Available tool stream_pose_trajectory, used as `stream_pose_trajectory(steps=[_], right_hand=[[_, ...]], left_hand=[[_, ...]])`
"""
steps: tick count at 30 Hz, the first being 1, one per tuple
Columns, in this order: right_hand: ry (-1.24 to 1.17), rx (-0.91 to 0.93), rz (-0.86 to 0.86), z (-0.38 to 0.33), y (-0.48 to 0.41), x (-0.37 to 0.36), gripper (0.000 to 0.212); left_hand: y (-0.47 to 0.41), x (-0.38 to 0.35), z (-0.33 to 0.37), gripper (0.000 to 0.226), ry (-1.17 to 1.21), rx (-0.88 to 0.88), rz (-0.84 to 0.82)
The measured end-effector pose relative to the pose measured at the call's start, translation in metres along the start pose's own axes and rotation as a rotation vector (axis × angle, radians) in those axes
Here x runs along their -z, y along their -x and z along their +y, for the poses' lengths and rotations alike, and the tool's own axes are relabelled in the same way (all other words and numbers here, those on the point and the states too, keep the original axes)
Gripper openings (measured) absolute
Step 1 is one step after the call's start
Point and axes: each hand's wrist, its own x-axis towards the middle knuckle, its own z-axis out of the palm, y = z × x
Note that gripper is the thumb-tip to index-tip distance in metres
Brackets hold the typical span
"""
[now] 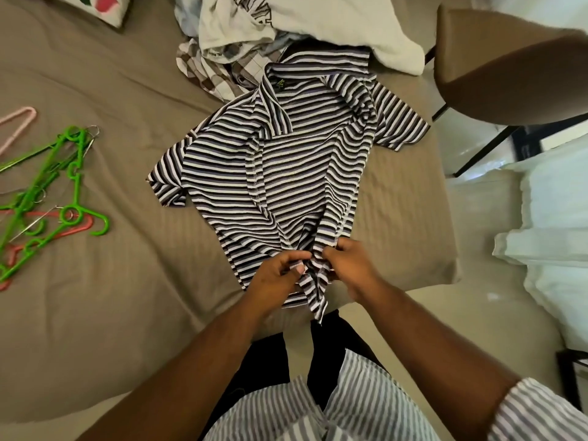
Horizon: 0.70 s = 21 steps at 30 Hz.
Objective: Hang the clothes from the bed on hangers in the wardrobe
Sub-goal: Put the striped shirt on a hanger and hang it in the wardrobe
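Note:
A black, white and purple striped polo shirt [286,173] lies spread on the tan bed [111,297], inside out with its seams showing, collar pointing away from me. My left hand [280,275] and my right hand [350,265] both pinch the bunched bottom hem at the near edge of the bed, fingers closed on the cloth. A heap of green, red and pink plastic hangers [47,198] lies on the bed at the left. More clothes [254,36], white and checked, are piled beyond the shirt's collar.
A brown chair [509,68] with thin black legs stands right of the bed's corner. White bedding [556,224] lies at the far right on a pale floor. A patterned pillow [101,7] sits at the top left. No wardrobe is in view.

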Motion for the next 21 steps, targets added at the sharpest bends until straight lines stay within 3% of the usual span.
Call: stream_pose_trajectory(steps=[4,7,10,13,14,16,21], right_hand=[[-0.161,-0.019,-0.078,-0.004,0.011,0.01,0.027],[-0.211,0.009,-0.142,-0.004,0.02,0.02,0.027],[-0.134,0.037,-0.013,0.006,0.018,0.027,0.023],[0.051,0.113,0.099,0.025,0.007,0.034,0.041],[0.068,0.136,0.105,0.022,0.009,0.034,0.034],[-0.01,0.176,0.042,0.013,0.019,0.034,0.006],[-0.087,0.155,-0.162,0.005,0.027,0.028,0.021]], left_hand=[[0.006,0.006,-0.001,0.042,0.171,0.015,0.023],[0.008,0.01,-0.003,0.049,0.207,-0.011,0.027],[0.01,0.011,-0.005,0.047,0.199,-0.025,0.054],[0.012,0.012,-0.006,0.04,0.178,-0.031,0.075],[0.012,0.011,-0.005,0.034,0.177,-0.029,0.083],[0.013,0.009,-0.003,0.023,0.2,-0.026,0.092],[0.015,0.003,0.002,0.024,0.26,-0.057,0.049]])
